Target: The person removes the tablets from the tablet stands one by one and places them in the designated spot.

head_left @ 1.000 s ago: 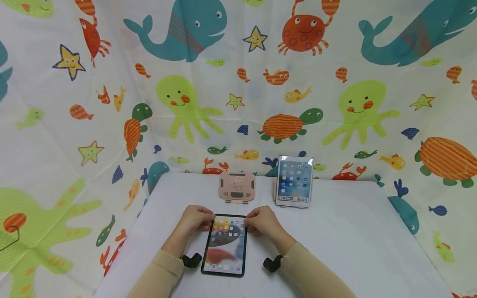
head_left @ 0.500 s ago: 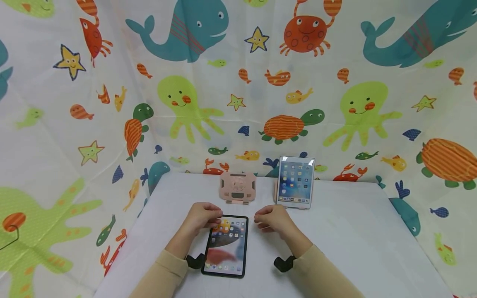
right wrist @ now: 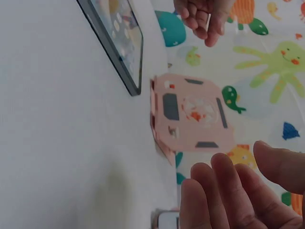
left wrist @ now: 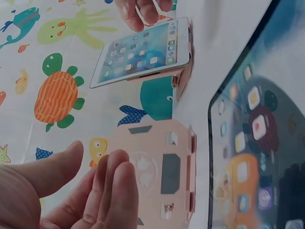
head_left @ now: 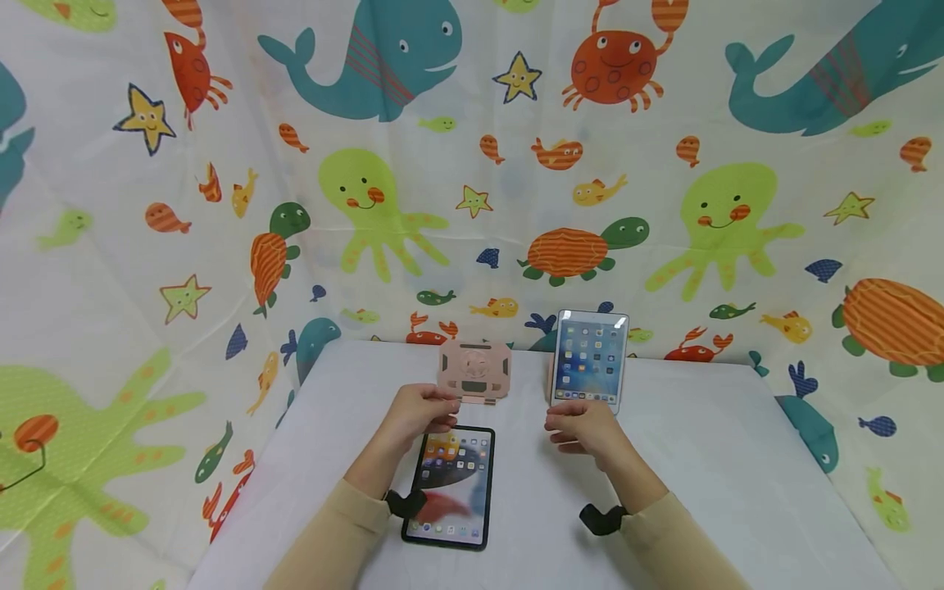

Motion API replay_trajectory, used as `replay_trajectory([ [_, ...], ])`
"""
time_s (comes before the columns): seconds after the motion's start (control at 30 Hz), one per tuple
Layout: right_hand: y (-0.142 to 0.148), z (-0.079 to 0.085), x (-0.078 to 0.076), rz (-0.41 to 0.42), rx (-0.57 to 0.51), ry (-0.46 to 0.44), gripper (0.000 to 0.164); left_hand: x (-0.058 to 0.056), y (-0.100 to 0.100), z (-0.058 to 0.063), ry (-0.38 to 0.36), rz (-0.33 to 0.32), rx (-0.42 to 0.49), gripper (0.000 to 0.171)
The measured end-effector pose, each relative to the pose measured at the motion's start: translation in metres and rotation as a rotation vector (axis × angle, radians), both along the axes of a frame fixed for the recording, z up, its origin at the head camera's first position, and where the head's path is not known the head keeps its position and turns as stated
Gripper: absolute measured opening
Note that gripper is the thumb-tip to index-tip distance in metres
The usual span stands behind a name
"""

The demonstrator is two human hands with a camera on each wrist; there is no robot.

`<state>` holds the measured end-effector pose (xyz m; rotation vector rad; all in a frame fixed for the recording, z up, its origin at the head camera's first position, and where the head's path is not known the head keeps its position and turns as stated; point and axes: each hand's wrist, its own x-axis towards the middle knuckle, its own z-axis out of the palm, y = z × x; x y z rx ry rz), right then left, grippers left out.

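A black-framed tablet (head_left: 451,500) lies face up on the table, its screen lit. Above its far left corner hovers my left hand (head_left: 416,414), fingers loosely bent and holding nothing. My right hand (head_left: 586,430) is in the air just in front of the white tablet (head_left: 590,360), also without anything in it; the thumb and fingers stand apart in the right wrist view. That white tablet leans upright on a pink stand, which shows beneath it in the left wrist view. A second pink stand (head_left: 474,369) with grey pads stands bare beyond my left hand.
A white cloth covers the table (head_left: 708,475). Behind and beside it hangs a curtain (head_left: 472,98) printed with sea animals. Both wrists wear black camera mounts; the left mount (head_left: 406,503) overlaps the flat tablet's left edge from above.
Both hands have let go of the black-framed tablet's far corners. My left hand has risen away toward the bare stand, and my right hand has moved right toward the white tablet.
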<state>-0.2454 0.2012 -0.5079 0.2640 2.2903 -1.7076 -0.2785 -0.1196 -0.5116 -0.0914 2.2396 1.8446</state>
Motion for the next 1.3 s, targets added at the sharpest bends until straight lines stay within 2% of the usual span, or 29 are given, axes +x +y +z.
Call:
replay_trajectory([
  [0.4,0.048,0.016,0.004,-0.031,0.047,0.021,0.036,0.000,0.022,0.015,0.012,-0.058,0.011,0.023],
  [0.67,0.074,0.023,0.004,-0.063,0.080,0.027,0.050,-0.006,0.035,0.023,0.031,-0.078,0.045,0.021],
  [0.83,0.087,0.027,0.004,-0.087,0.110,0.018,0.053,-0.010,0.043,0.030,0.036,-0.087,0.005,0.027],
  [1.03,0.101,0.032,0.001,-0.112,0.167,0.024,0.056,-0.021,0.057,0.034,0.052,-0.067,-0.018,0.033],
  [1.3,0.121,0.037,-0.009,-0.134,0.207,0.033,0.060,-0.036,0.077,0.040,0.064,-0.065,-0.010,0.026],
])
